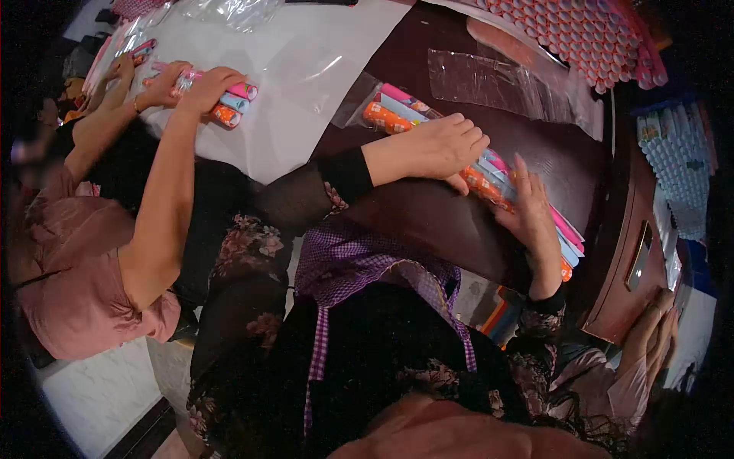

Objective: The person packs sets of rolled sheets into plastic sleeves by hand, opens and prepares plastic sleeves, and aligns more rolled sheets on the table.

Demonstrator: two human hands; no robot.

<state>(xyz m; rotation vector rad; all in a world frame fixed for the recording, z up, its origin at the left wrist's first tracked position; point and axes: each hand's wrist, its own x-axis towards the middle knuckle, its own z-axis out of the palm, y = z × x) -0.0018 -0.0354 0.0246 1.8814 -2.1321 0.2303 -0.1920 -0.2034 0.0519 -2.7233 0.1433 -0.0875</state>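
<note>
Several slim patterned paper rolls (pixel 483 183) in orange, blue and pink lie side by side in a slanting row on the dark table. Clear plastic wrap (pixel 361 107) shows round their upper-left end. My left hand (pixel 436 147) is closed over the middle of the rolls, its fingers bent across them and its thumb at the near side. Farther down the row, my right hand (pixel 531 214) rests against the rolls with fingers stretched out and thumb apart. Its palm hides part of them, and their lower ends stick out beyond the wrist.
Flat clear plastic bags (pixel 512 88) lie across the dark table (pixel 405 206). A large stack of pink-orange rolls (pixel 566 34) stands at the back, blue ones (pixel 677 168) at right. On a white sheet (pixel 306 92), a co-worker's hands (pixel 206 92) hold similar rolls. Another person's hands (pixel 654 329) show at right.
</note>
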